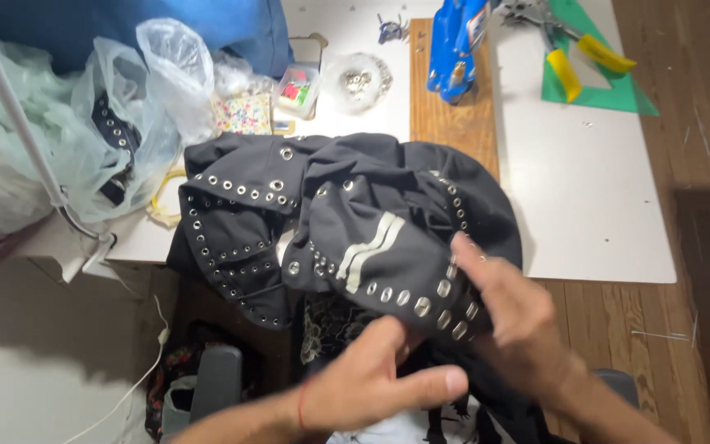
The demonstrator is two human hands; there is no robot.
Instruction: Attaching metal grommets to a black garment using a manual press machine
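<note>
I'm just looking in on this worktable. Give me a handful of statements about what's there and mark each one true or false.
1. Both hands are on the black garment. True: the left hand and the right hand grip its near edge.
2. The garment is plain, with no metal on it. False: rows of silver eyelets line its edges, and two pale stripes cross it.
3. A blue bottle stands on a wooden board. True.
4. The yellow-handled pliers lie on a red mat. False: they lie on a green mat.
5. The clear plastic bags are right of the garment. False: they are left of it.
</note>
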